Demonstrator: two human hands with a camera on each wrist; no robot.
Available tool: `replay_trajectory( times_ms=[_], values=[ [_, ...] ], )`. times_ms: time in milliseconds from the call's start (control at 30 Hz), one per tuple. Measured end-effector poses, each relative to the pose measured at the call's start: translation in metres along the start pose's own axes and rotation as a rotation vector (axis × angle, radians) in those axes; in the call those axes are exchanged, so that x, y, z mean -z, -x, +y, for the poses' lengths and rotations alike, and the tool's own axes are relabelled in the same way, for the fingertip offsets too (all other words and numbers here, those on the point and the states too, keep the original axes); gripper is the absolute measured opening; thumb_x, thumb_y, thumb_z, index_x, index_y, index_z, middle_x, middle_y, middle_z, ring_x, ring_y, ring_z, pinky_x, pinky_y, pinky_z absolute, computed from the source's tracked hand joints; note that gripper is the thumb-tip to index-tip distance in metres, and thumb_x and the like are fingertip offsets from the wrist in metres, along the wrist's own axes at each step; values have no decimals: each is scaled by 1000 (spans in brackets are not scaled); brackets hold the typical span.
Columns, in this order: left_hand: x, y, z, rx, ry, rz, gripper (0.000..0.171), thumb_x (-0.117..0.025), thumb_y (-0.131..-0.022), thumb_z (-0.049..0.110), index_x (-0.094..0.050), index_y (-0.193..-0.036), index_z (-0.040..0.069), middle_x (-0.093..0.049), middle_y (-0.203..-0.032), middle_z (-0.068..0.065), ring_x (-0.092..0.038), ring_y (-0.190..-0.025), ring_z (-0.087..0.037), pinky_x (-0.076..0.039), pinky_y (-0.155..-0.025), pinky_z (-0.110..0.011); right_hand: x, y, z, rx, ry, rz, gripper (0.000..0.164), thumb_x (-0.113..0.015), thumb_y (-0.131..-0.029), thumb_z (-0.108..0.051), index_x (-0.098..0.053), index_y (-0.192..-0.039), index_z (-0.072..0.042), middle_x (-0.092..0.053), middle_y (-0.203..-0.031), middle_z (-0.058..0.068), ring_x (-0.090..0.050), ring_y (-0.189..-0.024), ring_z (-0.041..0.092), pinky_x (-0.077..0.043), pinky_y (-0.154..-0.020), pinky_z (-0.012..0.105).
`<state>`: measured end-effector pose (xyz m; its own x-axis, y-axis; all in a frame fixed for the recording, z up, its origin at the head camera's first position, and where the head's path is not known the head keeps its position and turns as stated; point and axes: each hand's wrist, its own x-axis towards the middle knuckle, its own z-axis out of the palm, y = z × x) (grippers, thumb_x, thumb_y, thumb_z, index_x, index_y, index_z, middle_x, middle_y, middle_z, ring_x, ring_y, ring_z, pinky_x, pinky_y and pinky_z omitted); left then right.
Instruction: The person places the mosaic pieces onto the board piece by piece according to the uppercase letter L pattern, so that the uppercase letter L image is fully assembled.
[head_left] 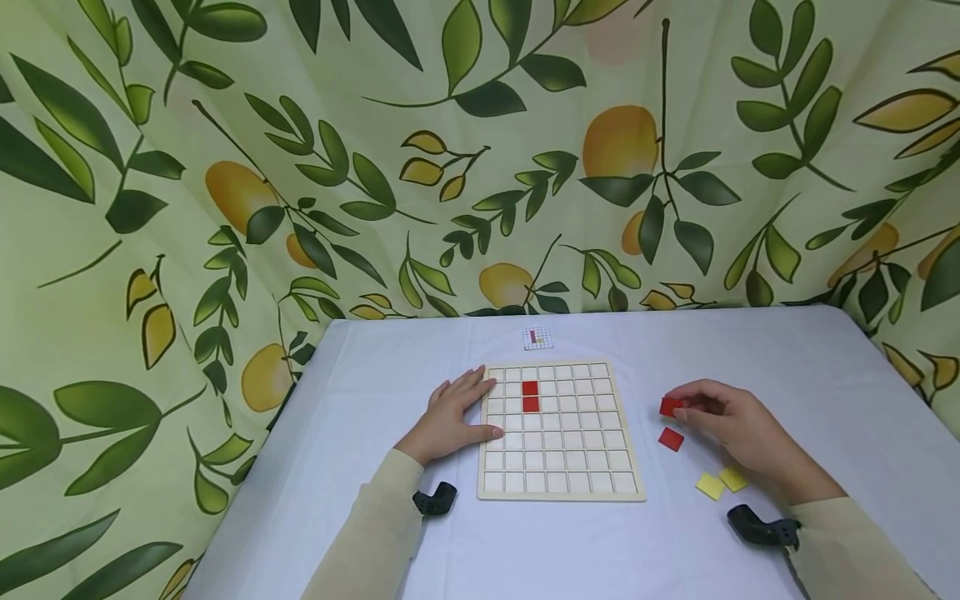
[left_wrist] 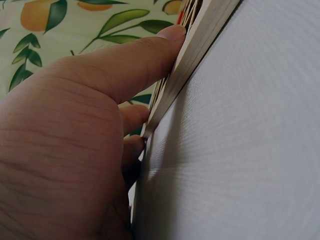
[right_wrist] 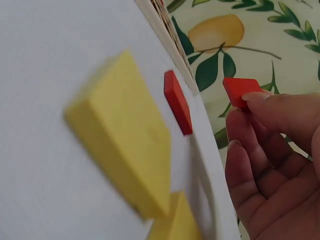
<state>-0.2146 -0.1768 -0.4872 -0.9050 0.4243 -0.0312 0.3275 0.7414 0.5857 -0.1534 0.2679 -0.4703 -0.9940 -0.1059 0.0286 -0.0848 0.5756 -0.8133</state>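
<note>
A pale green fabric backdrop (head_left: 352, 275) printed with green leaves and orange fruit rises behind and to the sides of a table (head_left: 570, 550) covered in smooth white cloth. On the cloth lies a flat, pale wooden grid board (head_left: 560, 492) with raised edges and rows of small light squares. The person's left hand (head_left: 453, 417), coming from a cream long sleeve (head_left: 363, 533), rests at the board's left edge with its fingers spread and fairly straight; the thumb touches the border in the left wrist view. The right hand (head_left: 723, 417), in a matching sleeve, is well to the right of the board, its thumb and fingers pinching a square red tile (head_left: 671, 407), which the right wrist view shows tilted and clear of the tabletop. A curved black device (head_left: 436, 499) sits at the left wrist, and another at the right. Just beyond the board's far edge lies a small white printed card (head_left: 537, 338) bearing a grid with red and yellow marks. Among the other small tiles, two yellow square tiles (head_left: 709, 486) lie close together below the right hand, one loose red tile (head_left: 671, 439) lies just nearer than the pinched one, and two inset red squares (head_left: 530, 396) fill neighbouring cells of one column, toward the board's upper left.
</note>
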Motion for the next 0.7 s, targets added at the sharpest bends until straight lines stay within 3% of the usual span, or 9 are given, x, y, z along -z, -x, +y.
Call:
replay_trajectory(
  times_ms=[400,700],
  values=[
    [1,0,2,2,7,1,94,-84,-89,60,-50,-166,19,-26,-178,3,-15,-165,-19,-3,-130,-52,-6,3,-26,35,-117,-38,18,-75,-105,-10,-74,-122,-4,-75,-114,10,-68,-97,28,-59,-81,27],
    [0,1,2,-7,3,5,93,-83,-89,60,-50,-166,19,-26,-178,4,-15,-164,-18,-3,-130,-51,-20,7,-54,77,-173,-85,17,-78,-101,-4,-73,-118,-3,-75,-103,7,-66,-81,32,-57,-61,33]
  ],
)
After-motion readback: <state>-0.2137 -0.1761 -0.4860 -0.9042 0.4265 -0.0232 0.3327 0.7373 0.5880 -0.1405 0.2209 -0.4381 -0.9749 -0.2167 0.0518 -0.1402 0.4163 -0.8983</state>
